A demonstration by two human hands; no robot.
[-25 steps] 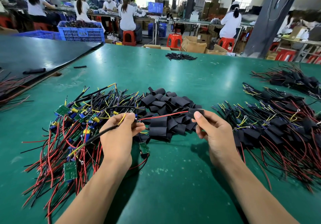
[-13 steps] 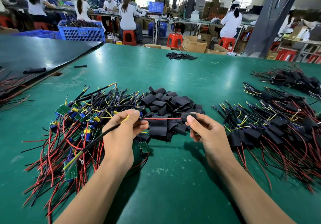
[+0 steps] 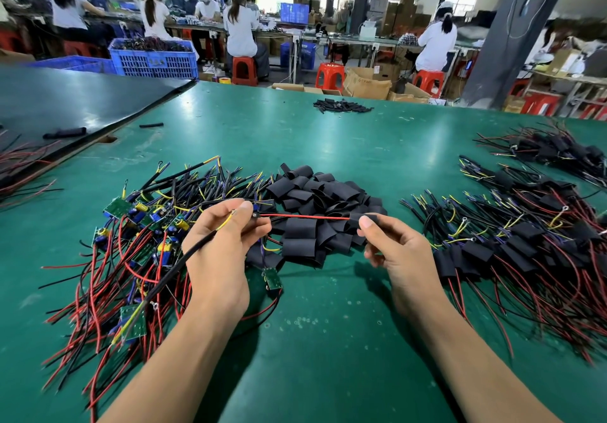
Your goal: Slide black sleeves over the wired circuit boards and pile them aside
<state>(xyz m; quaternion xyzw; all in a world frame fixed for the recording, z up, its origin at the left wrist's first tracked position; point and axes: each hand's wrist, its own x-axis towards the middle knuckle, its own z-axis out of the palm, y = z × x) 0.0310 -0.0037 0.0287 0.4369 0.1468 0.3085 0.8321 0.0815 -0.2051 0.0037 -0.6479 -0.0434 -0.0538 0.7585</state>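
Note:
My left hand (image 3: 223, 245) pinches a wired circuit board by its leads; the board itself is hidden in my fingers. A red wire (image 3: 305, 216) runs taut from it to my right hand (image 3: 391, 245), whose thumb and fingers grip a black sleeve (image 3: 366, 218) threaded onto that wire. Behind my hands lies a heap of loose black sleeves (image 3: 315, 206). To the left is a tangle of bare green boards with red and black wires (image 3: 131, 252). To the right lies the pile of sleeved boards (image 3: 519, 245).
A small green board (image 3: 272, 279) lies on the green table (image 3: 328, 340) between my hands. More sleeves (image 3: 341, 106) sit at the far edge, another wired bundle (image 3: 551, 150) at far right. A black table (image 3: 65, 101) adjoins on the left. People work at benches beyond.
My right hand has slid the sleeve leftward along the red wire, then eased slightly back right. My left hand stayed almost still, holding the leads.

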